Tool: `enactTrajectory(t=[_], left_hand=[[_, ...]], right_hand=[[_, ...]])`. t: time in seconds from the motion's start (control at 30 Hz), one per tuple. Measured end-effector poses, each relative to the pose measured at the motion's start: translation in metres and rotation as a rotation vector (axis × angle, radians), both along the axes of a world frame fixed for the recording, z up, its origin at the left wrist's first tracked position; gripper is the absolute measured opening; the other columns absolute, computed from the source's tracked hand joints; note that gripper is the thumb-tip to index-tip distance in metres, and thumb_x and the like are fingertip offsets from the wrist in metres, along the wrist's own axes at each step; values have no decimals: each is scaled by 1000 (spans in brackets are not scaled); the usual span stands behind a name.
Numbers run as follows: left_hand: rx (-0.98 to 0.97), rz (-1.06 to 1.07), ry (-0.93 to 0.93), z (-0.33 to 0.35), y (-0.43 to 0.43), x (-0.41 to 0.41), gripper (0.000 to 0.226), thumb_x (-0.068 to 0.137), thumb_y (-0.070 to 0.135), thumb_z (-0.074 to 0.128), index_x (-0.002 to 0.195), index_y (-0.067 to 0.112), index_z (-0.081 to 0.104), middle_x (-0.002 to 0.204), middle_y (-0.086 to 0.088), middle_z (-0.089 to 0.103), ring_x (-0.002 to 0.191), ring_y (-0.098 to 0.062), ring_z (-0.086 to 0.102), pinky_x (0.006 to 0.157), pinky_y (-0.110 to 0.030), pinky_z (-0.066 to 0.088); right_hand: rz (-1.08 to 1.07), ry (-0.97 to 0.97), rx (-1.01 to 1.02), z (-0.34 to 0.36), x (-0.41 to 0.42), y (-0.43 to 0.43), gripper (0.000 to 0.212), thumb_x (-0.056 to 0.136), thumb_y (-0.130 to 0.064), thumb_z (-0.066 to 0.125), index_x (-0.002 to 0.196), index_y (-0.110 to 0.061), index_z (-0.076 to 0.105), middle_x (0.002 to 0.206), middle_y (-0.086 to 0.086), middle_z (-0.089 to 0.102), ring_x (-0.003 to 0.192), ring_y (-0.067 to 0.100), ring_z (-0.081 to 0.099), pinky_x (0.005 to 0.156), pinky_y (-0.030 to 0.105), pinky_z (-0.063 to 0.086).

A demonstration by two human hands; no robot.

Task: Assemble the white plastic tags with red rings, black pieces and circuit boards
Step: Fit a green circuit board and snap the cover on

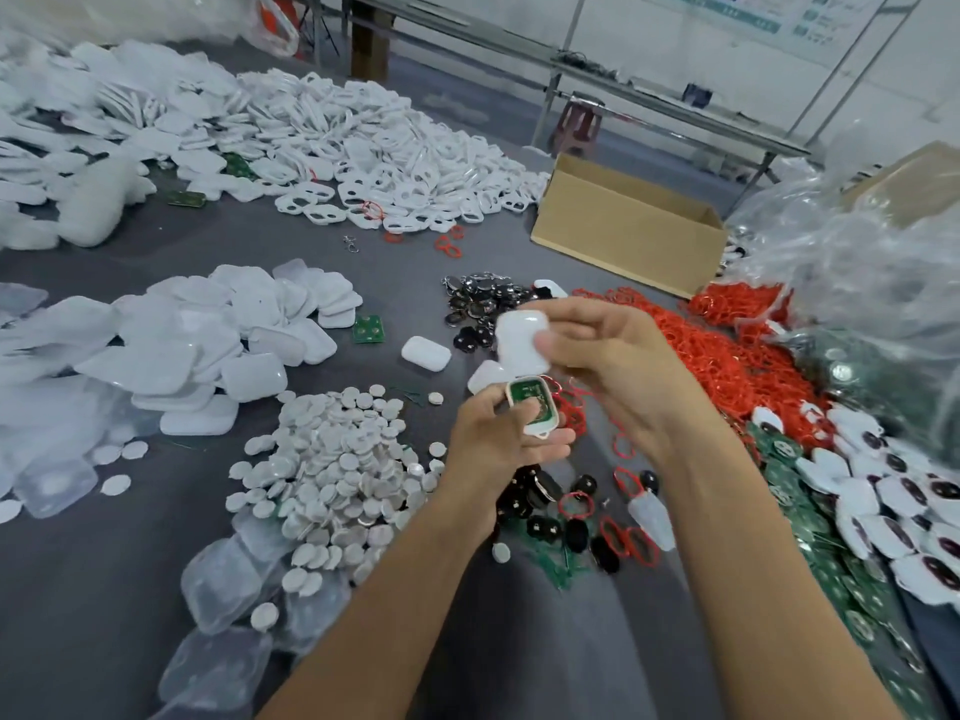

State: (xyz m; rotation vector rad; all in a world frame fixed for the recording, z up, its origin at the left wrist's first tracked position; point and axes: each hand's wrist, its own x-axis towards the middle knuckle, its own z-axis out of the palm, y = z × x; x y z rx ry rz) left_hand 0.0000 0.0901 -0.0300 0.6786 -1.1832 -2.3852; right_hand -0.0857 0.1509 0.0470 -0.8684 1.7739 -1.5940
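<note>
One tag is mid-assembly in the centre of the frame. The left hand (498,439) grips an open white tag half (543,426), thumb and fingers curled round its edges. A green circuit board (532,405) is already seated inside it, and a bit of red shows at its right edge, probably a ring, though it is too small to be sure. Just above, the right hand (613,366) pinches a white cover (522,345) between thumb and fingers, held apart from the half below. I judge the closing of this tag to be the step in hand, with the board fitted and the cover not yet on.

Little of the whole job looks done. A closed white tag (426,353) lies alone on the grey surface (130,589) left of the hands (whether this is a bench or the floor I cannot tell), and it may be a finished one. The stock left is large:
- a heap of white covers (182,345) at middle left
- white round discs (343,459) below them
- white frames (389,158) with holes at upper centre
- a spread of red rings (727,356) at right
- black pieces (483,304) above the hands
- green boards (831,537) along the lower right edge
- white pieces with dark centres (909,511) lying over those boards, which look part-assembled

A cardboard box (623,231) stands open at upper right, what it holds hidden.
</note>
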Motion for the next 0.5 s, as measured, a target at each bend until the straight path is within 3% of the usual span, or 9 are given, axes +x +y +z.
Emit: enactTrajectory(t=[0.1,0.23,0.37,0.5], left_hand=[[5,-35,9,-2,2,-2,14,99,0,49,103,1,62,89,-17,72,67,-23,74,58,-25,59],[-21,-67,6,-4,2,-2,12,98,2,53,101,5,65,86,-16,74,68,-24,74,56,-25,58],[-72,-56,-18,-2,4,-2,11,98,1,51,99,1,62,79,-14,73,66,-23,73,56,-27,59],[-161,-57,5,-2,7,-2,12,100,2,49,102,2,61,83,-16,72,67,-21,73,59,-27,60]], right_hand=[[-214,90,17,-12,-14,33,21,85,6,62,96,-10,73,70,6,65,58,10,55,56,14,45],[-245,40,106,-32,-21,53,19,88,2,61,97,-10,72,61,-5,63,54,8,50,53,21,39],[-281,-41,151,-41,-30,67,22,89,4,57,91,-8,75,65,5,64,53,14,48,54,25,36],[-274,49,331,-45,-37,76,21,90,3,58,90,-9,75,68,9,61,62,19,50,56,26,41]])
